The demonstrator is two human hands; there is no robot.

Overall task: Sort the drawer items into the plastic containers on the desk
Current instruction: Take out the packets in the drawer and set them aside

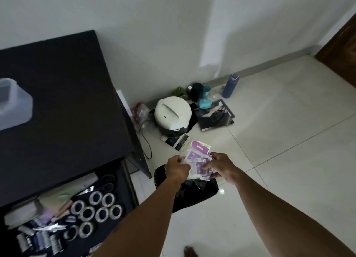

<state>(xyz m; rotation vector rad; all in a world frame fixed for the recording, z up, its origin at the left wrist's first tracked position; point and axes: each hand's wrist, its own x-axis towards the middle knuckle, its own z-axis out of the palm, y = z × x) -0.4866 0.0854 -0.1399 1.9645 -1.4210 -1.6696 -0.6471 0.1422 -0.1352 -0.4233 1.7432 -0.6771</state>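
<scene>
Pale floor tiles lie under your arms: your left hand (pixel 177 169) and right hand (pixel 223 168) both pinch a sheaf of purple-printed plastic packets (pixel 198 160) held between them above a black bin (pixel 192 197), the open drawer (pixel 77 214) to your left.

Purple-and-white packets (pixel 198 160); black desk (pixel 63 95); white rice cooker (pixel 172 115)

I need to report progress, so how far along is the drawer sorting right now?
Early, by the look of it. Done: nothing clearly; the one plastic container in view on the desk shows no obvious contents. In hand: the left hand and right hand both hold purple-and-clear packets above a black bin. Left: the open drawer still holds tape rolls, scissors and papers.
</scene>
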